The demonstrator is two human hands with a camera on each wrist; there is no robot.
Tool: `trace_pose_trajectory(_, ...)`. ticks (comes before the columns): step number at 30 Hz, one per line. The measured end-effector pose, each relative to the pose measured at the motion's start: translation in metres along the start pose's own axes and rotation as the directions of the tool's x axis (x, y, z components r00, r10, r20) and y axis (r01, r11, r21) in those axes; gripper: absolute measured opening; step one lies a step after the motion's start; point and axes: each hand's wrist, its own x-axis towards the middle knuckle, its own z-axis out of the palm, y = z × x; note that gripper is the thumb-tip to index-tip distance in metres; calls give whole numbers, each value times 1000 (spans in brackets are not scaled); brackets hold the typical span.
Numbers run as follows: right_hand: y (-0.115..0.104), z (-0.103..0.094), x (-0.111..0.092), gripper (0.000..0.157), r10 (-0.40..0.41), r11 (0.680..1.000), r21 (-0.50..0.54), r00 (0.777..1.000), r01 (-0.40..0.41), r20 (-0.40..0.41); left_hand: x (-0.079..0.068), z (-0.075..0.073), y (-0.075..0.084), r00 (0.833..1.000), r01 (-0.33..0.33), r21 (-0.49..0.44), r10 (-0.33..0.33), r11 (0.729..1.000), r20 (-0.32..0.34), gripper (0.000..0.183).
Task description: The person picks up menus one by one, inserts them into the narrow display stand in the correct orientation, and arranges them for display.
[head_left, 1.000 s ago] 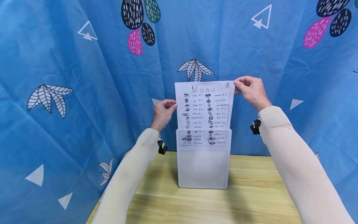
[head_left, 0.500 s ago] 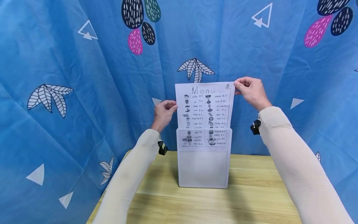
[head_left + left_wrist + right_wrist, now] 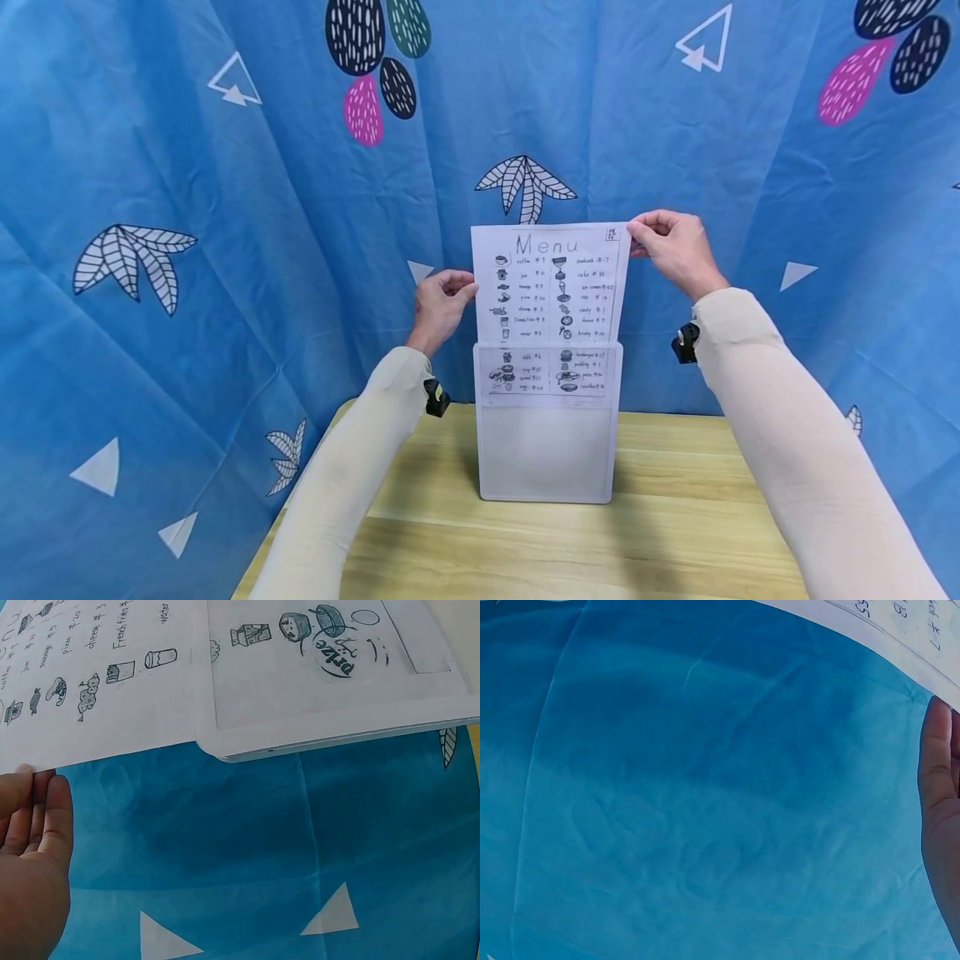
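A white paper menu (image 3: 551, 283) with small drawings and prices stands upright, its lower part inside a clear frosted sign holder (image 3: 546, 458) on the table. Through the holder's front the menu's bottom edge shows roughly two fifths of the way down. My left hand (image 3: 441, 307) pinches the menu's left edge between thumb and fingers, above the holder's rim. At the upper right corner, my right hand (image 3: 678, 250) pinches the paper. The left wrist view shows the menu (image 3: 97, 690) entering the holder (image 3: 300, 739); in the right wrist view only a corner of the paper (image 3: 922, 645) appears.
The light wooden table (image 3: 547, 550) extends in front of and beside the holder. A blue patterned curtain (image 3: 525, 100) hangs close behind and along the left side. Each sleeve carries a small black wrist camera (image 3: 437, 397).
Both hands have lowered slightly with the menu. Its bottom edge sits a little deeper in the holder, which stays in place.
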Motion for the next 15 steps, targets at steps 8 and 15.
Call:
trace_pose_trajectory(8,1,-1,0,39,13,1000,18,1000,-13,18,0,1,-2,1000,8,7,-8,1000,2,17)
trace_pose_trajectory(15,4,-1,-2,39,24,1000,7,999,-24,32,-2,1,-3,1000,11,26,-12,1000,9,17)
